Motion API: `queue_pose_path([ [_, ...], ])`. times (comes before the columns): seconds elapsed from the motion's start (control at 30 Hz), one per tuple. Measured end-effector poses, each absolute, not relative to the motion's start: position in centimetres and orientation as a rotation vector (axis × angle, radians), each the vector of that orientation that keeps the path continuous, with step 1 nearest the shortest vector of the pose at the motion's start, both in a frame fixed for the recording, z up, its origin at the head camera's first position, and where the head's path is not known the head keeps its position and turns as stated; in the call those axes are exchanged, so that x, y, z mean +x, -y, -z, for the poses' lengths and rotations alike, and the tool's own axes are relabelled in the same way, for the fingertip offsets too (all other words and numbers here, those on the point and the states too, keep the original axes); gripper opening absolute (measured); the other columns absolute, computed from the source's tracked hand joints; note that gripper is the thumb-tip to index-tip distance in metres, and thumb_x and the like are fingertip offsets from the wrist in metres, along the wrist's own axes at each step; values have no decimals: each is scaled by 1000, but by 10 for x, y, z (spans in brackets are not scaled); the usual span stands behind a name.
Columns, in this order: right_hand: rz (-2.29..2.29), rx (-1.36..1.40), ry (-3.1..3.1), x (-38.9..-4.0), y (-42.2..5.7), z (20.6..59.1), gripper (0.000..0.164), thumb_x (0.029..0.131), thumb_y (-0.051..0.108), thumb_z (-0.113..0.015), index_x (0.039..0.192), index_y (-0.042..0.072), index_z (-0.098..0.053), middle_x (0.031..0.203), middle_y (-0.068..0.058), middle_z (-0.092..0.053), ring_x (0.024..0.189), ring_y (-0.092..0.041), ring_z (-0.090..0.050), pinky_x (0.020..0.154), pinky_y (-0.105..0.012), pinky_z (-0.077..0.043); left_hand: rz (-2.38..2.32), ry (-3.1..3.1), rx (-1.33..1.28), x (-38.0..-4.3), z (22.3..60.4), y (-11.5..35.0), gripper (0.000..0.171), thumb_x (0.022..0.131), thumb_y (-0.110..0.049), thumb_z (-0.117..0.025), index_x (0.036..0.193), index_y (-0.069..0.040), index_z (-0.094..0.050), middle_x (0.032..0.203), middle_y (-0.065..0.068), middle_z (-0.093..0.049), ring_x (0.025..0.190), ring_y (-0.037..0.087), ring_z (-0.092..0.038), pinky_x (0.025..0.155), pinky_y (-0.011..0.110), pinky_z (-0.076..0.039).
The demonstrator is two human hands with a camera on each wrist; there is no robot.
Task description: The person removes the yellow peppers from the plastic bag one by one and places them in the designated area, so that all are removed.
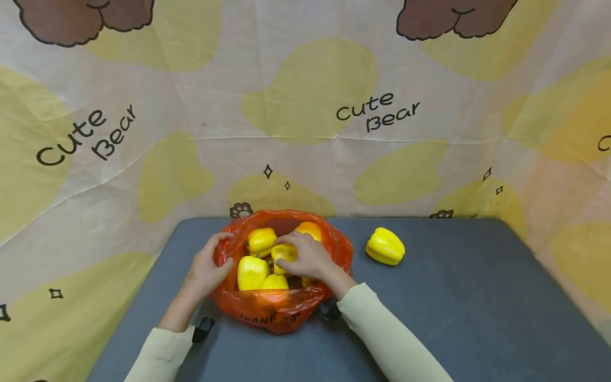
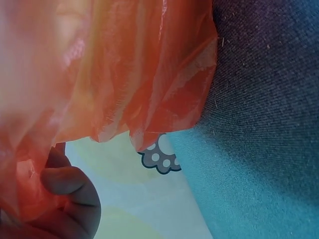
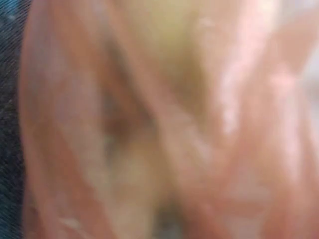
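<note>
A red plastic bag [image 1: 272, 305] printed THANK YOU stands with its mouth spread wide. Several yellow bell peppers [image 1: 253, 273] lie inside it. My left hand [image 1: 208, 268] grips the bag's left rim; in the left wrist view its curled fingers [image 2: 75, 191] hold the crumpled red film [image 2: 164, 74]. Over the bag's opening, my right hand [image 1: 310, 257] has thumb and fingers around one yellow bell pepper [image 1: 282, 253] and partly covers it. Blurred red film [image 3: 65, 149] fills most of the right wrist view, where that hand is hidden.
One more yellow bell pepper [image 1: 385, 246] lies on the grey table [image 1: 453, 307], to the right of the bag. Behind the table hangs a Cute Bear cloth [image 1: 305, 95]. A dark device [image 1: 203, 329] sits at the left wrist, another [image 1: 329, 310] at the right.
</note>
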State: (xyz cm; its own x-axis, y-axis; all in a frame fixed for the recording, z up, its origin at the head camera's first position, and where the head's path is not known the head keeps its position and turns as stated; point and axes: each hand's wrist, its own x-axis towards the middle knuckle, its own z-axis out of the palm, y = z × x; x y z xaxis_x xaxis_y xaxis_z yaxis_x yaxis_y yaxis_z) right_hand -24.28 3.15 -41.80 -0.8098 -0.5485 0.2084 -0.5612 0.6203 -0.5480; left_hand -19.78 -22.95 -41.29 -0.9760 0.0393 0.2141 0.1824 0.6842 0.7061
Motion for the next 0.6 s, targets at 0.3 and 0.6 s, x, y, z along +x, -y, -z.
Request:
queue_pose_path([
  [0.3, -885, 946, 2835, -247, -25, 427, 43, 84, 41, -65, 123, 24, -64, 124, 2, -61, 113, -17, -58, 94, -38, -48, 1187, 2703, -172, -197, 413, 229, 50, 85, -5, -61, 131, -16, -47, 117, 20, -61, 86, 26, -60, 65, 27, -50],
  [0.6, -869, 953, 2890, -249, -21, 430, 44, 86, 40, -65, 127, 25, -61, 129, 2, -59, 117, -17, -56, 97, -37, -47, 1198, 2705, -163, -197, 414, 229, 49, 85, -4, -61, 131, -16, -47, 113, 19, -63, 84, 25, -61, 63, 26, -50],
])
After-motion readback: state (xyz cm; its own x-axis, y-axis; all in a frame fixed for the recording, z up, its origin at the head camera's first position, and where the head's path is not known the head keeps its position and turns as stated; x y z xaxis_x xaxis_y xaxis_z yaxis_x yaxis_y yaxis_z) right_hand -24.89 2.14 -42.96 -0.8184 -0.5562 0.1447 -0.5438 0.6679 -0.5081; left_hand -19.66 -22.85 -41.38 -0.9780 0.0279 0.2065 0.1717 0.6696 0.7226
